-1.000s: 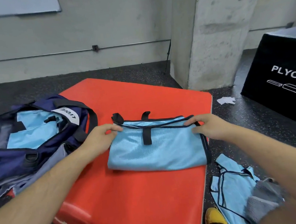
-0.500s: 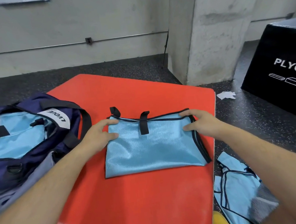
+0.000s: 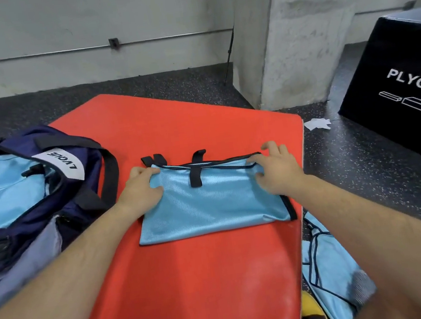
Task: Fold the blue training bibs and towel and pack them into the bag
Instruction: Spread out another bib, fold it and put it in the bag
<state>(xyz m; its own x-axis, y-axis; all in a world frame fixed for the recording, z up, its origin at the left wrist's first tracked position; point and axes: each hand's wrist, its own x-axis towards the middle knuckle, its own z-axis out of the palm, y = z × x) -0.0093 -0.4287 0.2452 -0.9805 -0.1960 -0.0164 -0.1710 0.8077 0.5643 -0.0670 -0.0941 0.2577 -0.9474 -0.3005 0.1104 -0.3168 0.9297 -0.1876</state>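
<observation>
evenly, grips pinch bib's far corners

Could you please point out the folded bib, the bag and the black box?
folded bib [image 3: 210, 207]: head view, bare blue middle.
bag [image 3: 34, 230]: head view, navy side wall.
black box [image 3: 409, 52]: head view, front face.

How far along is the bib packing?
Done: light blue fabric lies inside the open navy duffel bag. In hand: left hand and right hand pinch the far corners of a folded light blue mesh bib on the red padded mat. Left: pack that bib, then fold the blue bib heap and grey cloth on the floor beside the mat.
</observation>
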